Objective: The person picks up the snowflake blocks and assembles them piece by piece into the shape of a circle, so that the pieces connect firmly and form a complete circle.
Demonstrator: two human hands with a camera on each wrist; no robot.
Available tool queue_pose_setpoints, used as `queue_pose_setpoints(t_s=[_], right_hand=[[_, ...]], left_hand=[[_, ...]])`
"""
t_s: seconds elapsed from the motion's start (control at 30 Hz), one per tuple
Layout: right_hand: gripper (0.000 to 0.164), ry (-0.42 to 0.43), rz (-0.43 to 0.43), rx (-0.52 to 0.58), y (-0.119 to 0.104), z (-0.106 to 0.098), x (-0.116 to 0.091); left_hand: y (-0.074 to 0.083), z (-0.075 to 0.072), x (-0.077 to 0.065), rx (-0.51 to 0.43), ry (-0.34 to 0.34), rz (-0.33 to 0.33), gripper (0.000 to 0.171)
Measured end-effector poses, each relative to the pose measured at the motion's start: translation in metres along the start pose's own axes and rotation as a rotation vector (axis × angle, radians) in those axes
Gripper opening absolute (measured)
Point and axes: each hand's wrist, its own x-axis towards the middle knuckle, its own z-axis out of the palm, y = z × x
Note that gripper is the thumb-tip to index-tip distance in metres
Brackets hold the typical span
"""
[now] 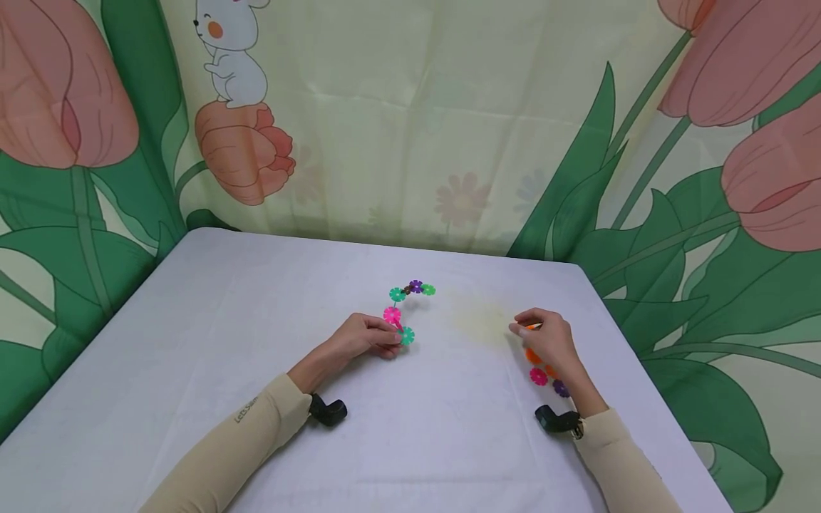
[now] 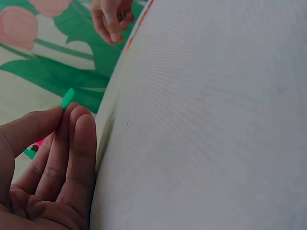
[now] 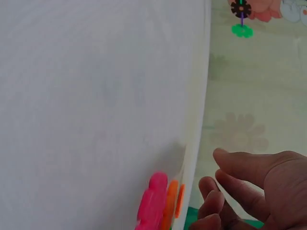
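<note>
A curved chain of joined snowflake-shaped plastic discs hangs from my left hand [image 1: 361, 336], which pinches the teal disc [image 1: 408, 335] at its near end between thumb and fingers. In the left wrist view this disc [image 2: 68, 98] shows edge-on at the thumb tip. Farther along come a pink disc [image 1: 392, 314], another teal one [image 1: 397, 294], a small brown one, a purple disc [image 1: 416, 286] and a light green disc [image 1: 429, 290]. My right hand [image 1: 550, 340] hovers near loose orange discs [image 1: 532, 356], thumb and fingers apart with nothing between them.
By the right hand, a loose pink disc [image 1: 538, 376] and a dark purple disc [image 1: 561, 388] lie on the white-covered table [image 1: 256, 306]. A curtain [image 1: 398, 142] printed with tulips hangs behind the table. Both wrists wear a black camera [image 1: 328, 411].
</note>
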Motion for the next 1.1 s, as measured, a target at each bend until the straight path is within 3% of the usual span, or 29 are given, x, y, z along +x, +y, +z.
queue_pose_setpoints(t_s=[0.27,0.57,0.87,1.1], right_hand=[[0.038,-0.017,0.092,-0.079,0.021,-0.024,-0.011],[0.043,-0.085,0.078,-0.144,0.044,-0.039,-0.025],[0.043,-0.112,0.086,-0.179,0.045,-0.043,-0.026],[0.036,-0.066,0.077,-0.172,0.045,-0.045,-0.028]], left_hand=[[0.002,0.002,0.000,-0.002,0.003,-0.003,0.023],[0.004,0.002,-0.001,-0.008,-0.002,-0.012,0.022],[0.004,0.001,-0.001,-0.010,0.019,-0.023,0.021],[0.005,0.003,-0.003,-0.022,0.006,-0.019,0.021]])
